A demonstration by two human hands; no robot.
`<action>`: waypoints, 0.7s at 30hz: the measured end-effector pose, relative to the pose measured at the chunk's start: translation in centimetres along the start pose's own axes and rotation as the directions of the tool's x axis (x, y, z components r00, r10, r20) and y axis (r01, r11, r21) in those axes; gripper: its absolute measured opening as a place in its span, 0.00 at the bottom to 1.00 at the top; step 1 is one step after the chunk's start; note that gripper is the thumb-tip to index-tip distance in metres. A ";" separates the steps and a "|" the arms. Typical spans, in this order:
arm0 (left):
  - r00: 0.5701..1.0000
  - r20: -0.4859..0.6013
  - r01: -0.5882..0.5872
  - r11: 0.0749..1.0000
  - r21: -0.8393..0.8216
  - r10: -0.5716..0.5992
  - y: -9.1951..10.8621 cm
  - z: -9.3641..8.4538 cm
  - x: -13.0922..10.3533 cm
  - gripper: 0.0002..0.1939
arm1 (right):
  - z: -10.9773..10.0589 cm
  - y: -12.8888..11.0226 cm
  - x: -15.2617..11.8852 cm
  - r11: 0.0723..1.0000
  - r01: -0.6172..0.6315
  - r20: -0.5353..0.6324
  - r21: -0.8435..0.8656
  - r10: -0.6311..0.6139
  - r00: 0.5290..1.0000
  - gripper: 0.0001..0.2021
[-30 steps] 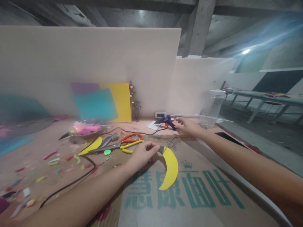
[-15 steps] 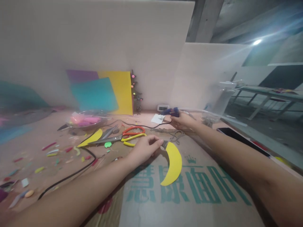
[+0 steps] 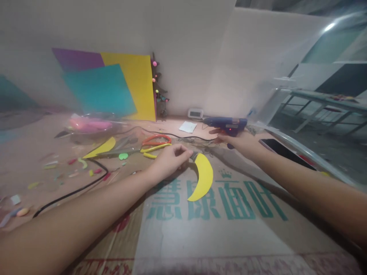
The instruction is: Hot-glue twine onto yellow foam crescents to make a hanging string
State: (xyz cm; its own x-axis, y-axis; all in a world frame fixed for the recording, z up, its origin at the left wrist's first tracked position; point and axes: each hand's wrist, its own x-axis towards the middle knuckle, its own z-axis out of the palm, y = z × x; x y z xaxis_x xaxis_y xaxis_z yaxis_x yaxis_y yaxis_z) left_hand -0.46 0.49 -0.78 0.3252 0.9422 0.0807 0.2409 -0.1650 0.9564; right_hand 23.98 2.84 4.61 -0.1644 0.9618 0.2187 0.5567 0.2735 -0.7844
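A yellow crescent-shaped cutout [image 3: 205,176] with a dark grey tip hangs over the printed sheet. The thumb and fingers of my left hand [image 3: 174,158] pinch it by that tip. Farther back on the right, my right hand [image 3: 233,141] is around the handle of a dark blue glue gun [image 3: 222,123], partly hiding it. The gun's nozzle points left, and a small red light glows on its side. Scissors with orange and yellow handles [image 3: 157,140] lie just beyond my left hand. Another yellow cut piece [image 3: 102,148] rests by their blades.
Coloured sheets [image 3: 100,89] lean against the white back wall. A clear dish with pink material [image 3: 90,124], a white digital timer [image 3: 195,113] and a paper square [image 3: 187,126] are at the back. A phone [image 3: 283,152] lies right. Scraps and a black cord [image 3: 71,191] spread left.
The glue gun has shifted right with my right hand and now shows side-on. My left hand still pinches the yellow crescent. The view has tilted down somewhat.
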 end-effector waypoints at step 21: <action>1.000 -0.006 -0.012 1.000 0.014 0.012 -0.4 -0.1 0.0 0.16 | 1.0 -1.1 -4.5 0.977 0.060 0.154 0.206 -0.093 0.984 0.12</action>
State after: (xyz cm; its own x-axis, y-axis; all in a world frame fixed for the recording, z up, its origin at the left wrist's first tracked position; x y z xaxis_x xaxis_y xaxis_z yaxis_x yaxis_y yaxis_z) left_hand -0.67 0.58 -1.15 0.3227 0.9419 0.0934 0.2497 -0.1799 0.9515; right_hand 23.28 -1.83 3.88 -0.3393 0.9195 0.1985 0.3661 0.3235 -0.8725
